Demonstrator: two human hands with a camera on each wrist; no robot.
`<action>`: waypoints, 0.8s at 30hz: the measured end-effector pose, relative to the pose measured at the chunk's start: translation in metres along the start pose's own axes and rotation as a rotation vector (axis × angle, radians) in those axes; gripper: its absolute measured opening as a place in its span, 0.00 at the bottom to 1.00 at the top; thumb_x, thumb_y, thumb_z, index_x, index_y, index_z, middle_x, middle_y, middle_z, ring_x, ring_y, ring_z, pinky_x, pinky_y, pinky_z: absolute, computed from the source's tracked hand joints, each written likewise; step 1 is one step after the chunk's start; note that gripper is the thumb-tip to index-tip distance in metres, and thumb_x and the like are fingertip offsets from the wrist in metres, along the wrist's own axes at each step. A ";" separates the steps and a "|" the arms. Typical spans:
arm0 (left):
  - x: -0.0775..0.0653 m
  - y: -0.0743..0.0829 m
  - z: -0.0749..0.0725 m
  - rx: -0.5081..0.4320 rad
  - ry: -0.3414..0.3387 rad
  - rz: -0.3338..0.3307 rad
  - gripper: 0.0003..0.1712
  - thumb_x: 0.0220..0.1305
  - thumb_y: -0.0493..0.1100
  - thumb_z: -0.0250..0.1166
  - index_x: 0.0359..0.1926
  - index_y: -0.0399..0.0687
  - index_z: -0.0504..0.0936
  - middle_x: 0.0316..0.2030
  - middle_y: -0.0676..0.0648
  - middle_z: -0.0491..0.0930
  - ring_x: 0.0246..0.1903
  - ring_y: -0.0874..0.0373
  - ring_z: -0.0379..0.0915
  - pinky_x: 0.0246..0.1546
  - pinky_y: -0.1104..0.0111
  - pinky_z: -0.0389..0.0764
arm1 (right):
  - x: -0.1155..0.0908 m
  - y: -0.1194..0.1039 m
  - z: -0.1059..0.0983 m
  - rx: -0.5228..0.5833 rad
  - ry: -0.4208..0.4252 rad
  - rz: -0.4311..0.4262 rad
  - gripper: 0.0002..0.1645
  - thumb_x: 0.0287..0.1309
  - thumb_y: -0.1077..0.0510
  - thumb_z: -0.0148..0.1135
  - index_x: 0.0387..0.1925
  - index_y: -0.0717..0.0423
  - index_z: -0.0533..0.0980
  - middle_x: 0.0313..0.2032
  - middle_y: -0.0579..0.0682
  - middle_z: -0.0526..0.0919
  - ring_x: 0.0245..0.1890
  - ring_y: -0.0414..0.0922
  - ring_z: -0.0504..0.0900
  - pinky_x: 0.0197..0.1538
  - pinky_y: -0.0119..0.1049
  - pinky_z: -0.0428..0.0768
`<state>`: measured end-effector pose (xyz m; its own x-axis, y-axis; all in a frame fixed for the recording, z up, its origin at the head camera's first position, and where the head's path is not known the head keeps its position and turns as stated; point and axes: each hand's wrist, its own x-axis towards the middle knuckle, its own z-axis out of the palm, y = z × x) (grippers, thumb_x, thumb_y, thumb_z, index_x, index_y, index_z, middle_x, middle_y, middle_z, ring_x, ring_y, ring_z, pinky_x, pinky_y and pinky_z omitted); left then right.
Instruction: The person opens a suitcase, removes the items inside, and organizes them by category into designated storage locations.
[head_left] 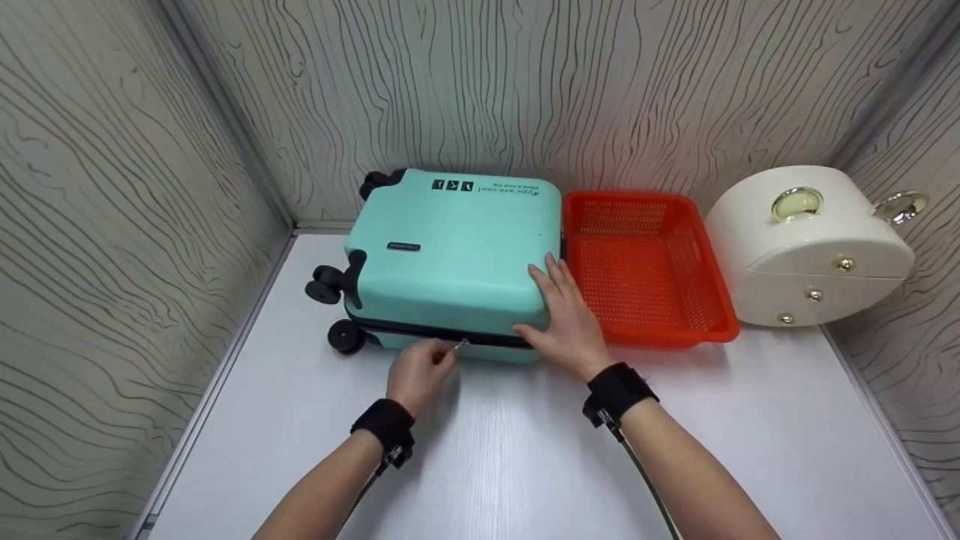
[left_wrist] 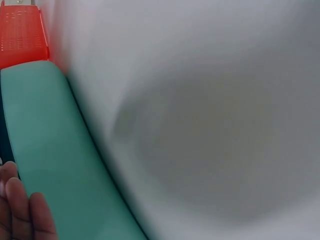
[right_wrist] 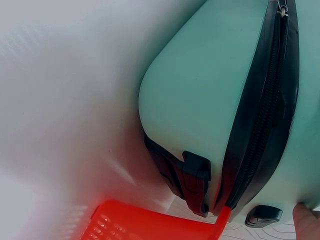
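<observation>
A mint-green suitcase [head_left: 457,232] lies flat on its side, black wheels to the left. Along its front runs a black zipper band [head_left: 412,328]. My left hand [head_left: 418,371] pinches the metal zipper pull [head_left: 461,344] near the middle of that band. My right hand [head_left: 568,330] rests with spread fingers on the suitcase's front right corner. In the right wrist view, the zipper slider [right_wrist: 283,10] sits at the top of the band, with the dark zipper teeth [right_wrist: 265,110] stretching below it. Fingers of the left hand [left_wrist: 22,210] show beside the green shell in the left wrist view.
Right of the suitcase stands a red plastic basket [head_left: 637,330], close against it. Farther right is a cream rounded case [head_left: 810,240] with gold knobs and a handle. Wood-grain panels [head_left: 480,82] enclose the white table [head_left: 487,465] at the back and sides.
</observation>
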<state>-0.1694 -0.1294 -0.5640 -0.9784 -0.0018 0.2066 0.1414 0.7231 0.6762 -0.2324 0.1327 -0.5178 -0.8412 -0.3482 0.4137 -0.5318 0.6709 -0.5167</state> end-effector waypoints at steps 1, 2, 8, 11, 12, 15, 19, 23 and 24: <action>0.000 -0.001 -0.001 0.003 0.002 -0.006 0.06 0.66 0.40 0.66 0.39 0.48 0.90 0.31 0.53 0.85 0.30 0.62 0.79 0.33 0.66 0.81 | 0.000 0.000 0.000 0.002 -0.002 0.002 0.59 0.54 0.46 0.79 0.80 0.45 0.56 0.81 0.49 0.46 0.80 0.51 0.43 0.67 0.60 0.69; 0.001 -0.003 -0.003 0.001 0.003 -0.015 0.06 0.66 0.40 0.67 0.39 0.48 0.90 0.31 0.54 0.85 0.30 0.62 0.79 0.33 0.66 0.81 | 0.000 0.000 0.000 0.003 -0.004 0.004 0.59 0.54 0.46 0.79 0.80 0.45 0.56 0.81 0.49 0.45 0.80 0.51 0.42 0.67 0.60 0.69; 0.001 -0.007 -0.008 0.002 -0.003 -0.038 0.07 0.67 0.41 0.66 0.40 0.47 0.90 0.31 0.53 0.85 0.30 0.61 0.79 0.34 0.64 0.82 | 0.000 0.001 0.001 0.008 -0.012 0.002 0.59 0.55 0.46 0.78 0.81 0.45 0.54 0.81 0.50 0.44 0.80 0.51 0.41 0.69 0.60 0.66; 0.001 -0.010 -0.011 0.002 0.003 -0.050 0.07 0.67 0.41 0.67 0.40 0.46 0.90 0.31 0.53 0.85 0.30 0.61 0.79 0.34 0.64 0.81 | 0.000 0.002 0.001 0.010 -0.012 -0.001 0.59 0.55 0.47 0.78 0.81 0.46 0.54 0.81 0.50 0.44 0.80 0.52 0.41 0.69 0.60 0.66; 0.000 -0.011 -0.012 -0.004 0.007 -0.054 0.07 0.67 0.42 0.67 0.40 0.46 0.90 0.31 0.53 0.85 0.29 0.61 0.79 0.33 0.64 0.81 | -0.001 0.002 0.000 0.011 -0.010 -0.003 0.59 0.55 0.47 0.78 0.81 0.46 0.54 0.81 0.51 0.44 0.80 0.52 0.41 0.69 0.60 0.66; -0.001 -0.015 -0.014 -0.005 0.021 -0.059 0.08 0.68 0.42 0.66 0.39 0.45 0.90 0.29 0.54 0.84 0.28 0.61 0.77 0.32 0.63 0.80 | -0.001 0.001 0.000 0.013 -0.006 -0.009 0.59 0.56 0.47 0.78 0.81 0.46 0.54 0.81 0.50 0.44 0.80 0.52 0.42 0.68 0.60 0.67; -0.001 -0.020 -0.018 -0.017 0.030 -0.065 0.09 0.70 0.42 0.65 0.40 0.45 0.91 0.29 0.55 0.83 0.27 0.62 0.76 0.31 0.63 0.78 | -0.001 0.001 0.000 0.005 -0.003 -0.016 0.58 0.57 0.47 0.77 0.81 0.46 0.54 0.81 0.51 0.44 0.80 0.52 0.42 0.68 0.60 0.67; -0.002 -0.024 -0.022 -0.038 0.032 -0.083 0.10 0.70 0.43 0.65 0.39 0.44 0.90 0.28 0.55 0.82 0.26 0.62 0.74 0.30 0.63 0.77 | -0.001 0.000 0.001 -0.003 -0.009 -0.017 0.59 0.57 0.46 0.77 0.81 0.47 0.53 0.81 0.51 0.44 0.80 0.53 0.41 0.68 0.61 0.67; -0.003 -0.024 -0.023 -0.042 0.035 -0.086 0.10 0.70 0.43 0.65 0.39 0.43 0.90 0.27 0.55 0.82 0.25 0.61 0.74 0.29 0.63 0.76 | -0.001 -0.001 0.001 -0.004 -0.011 -0.015 0.58 0.57 0.46 0.76 0.81 0.47 0.53 0.82 0.51 0.43 0.80 0.53 0.41 0.68 0.61 0.67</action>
<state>-0.1669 -0.1629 -0.5647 -0.9815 -0.0874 0.1705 0.0639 0.6895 0.7215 -0.2314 0.1323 -0.5183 -0.8342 -0.3655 0.4129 -0.5440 0.6679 -0.5079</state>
